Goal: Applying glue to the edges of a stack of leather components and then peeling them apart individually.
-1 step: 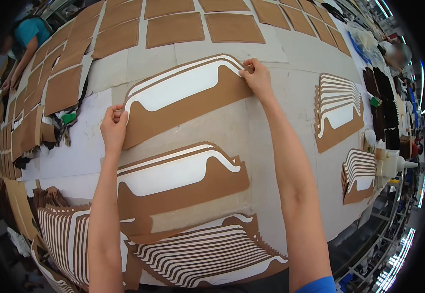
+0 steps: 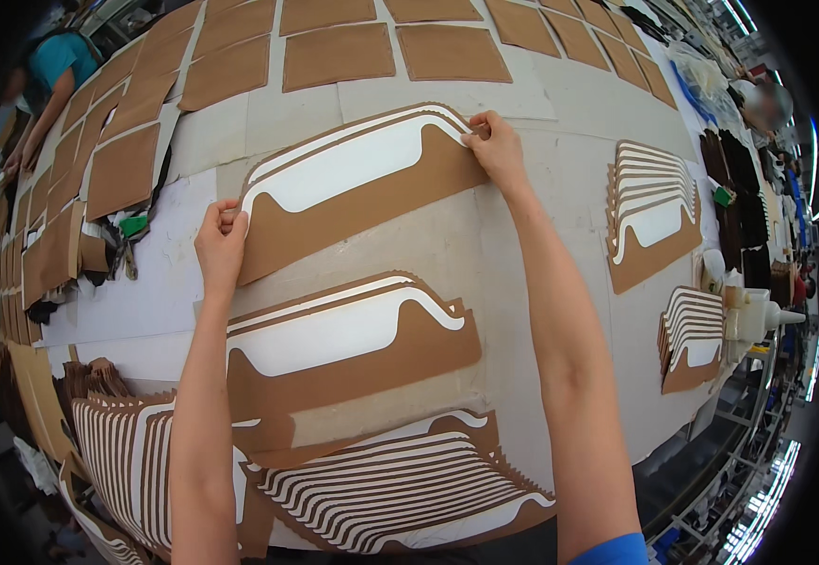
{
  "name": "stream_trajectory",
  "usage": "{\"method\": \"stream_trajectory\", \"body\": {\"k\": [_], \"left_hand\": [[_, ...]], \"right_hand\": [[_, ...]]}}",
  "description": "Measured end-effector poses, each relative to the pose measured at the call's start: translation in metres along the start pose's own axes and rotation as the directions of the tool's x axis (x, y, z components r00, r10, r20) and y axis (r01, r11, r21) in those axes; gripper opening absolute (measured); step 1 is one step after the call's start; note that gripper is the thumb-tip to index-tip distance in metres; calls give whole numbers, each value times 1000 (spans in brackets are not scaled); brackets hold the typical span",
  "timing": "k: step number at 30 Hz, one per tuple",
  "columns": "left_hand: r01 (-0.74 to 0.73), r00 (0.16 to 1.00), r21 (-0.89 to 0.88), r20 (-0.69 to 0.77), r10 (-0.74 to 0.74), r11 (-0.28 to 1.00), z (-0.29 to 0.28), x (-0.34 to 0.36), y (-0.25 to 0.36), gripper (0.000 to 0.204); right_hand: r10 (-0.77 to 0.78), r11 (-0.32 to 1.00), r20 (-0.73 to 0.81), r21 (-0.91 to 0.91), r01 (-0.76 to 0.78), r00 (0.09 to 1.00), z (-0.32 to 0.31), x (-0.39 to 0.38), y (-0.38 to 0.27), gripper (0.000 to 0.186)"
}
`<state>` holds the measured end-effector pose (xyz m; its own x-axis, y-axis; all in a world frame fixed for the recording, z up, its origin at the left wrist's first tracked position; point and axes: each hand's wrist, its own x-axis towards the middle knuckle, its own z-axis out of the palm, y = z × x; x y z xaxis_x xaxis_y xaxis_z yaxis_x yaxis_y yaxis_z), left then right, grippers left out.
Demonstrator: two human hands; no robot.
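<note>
A brown leather-like panel (image 2: 372, 202) with a white shaped backing lies slantwise on the table, on top of at least one similar panel. At its left end my left hand (image 2: 221, 243) is closed, with thumb and fingertips on the edge. My right hand (image 2: 496, 151) pinches the upper right corner between thumb and fingers. Closer to me rests a second small overlapping set of the same panels (image 2: 409, 363), partly behind my left forearm. A fanned stack of panels (image 2: 400, 490) spreads between my forearms at the near edge.
Another fanned stack (image 2: 122, 461) stands at the near left. Two smaller fanned stacks (image 2: 654, 226) lie on the right, beside a white nozzle bottle (image 2: 756, 315). Rows of brown rectangular pieces (image 2: 339, 58) cover the table's far side. A person in a teal shirt (image 2: 61, 64) works at far left.
</note>
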<state>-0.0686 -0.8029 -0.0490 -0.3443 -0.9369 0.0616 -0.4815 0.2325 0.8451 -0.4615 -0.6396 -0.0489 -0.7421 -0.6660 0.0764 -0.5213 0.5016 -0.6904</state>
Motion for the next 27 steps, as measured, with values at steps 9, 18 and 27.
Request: {"method": "stream_trajectory", "body": {"k": [9,18,27], "left_hand": [[-463,884,356,115,454,812,-37,-63,33,33],[-519,780,184,501,375,835,-16,-138,59,37],[-426,777,163,570,268,890,-7,-117,49,17]], "right_hand": [[-209,977,42,58,206,977,-38,-126,-64,22],[-570,814,342,115,569,747,-3,-207,-90,20],[-526,758,545,-46,650,653,27,-204,-106,13]]}}
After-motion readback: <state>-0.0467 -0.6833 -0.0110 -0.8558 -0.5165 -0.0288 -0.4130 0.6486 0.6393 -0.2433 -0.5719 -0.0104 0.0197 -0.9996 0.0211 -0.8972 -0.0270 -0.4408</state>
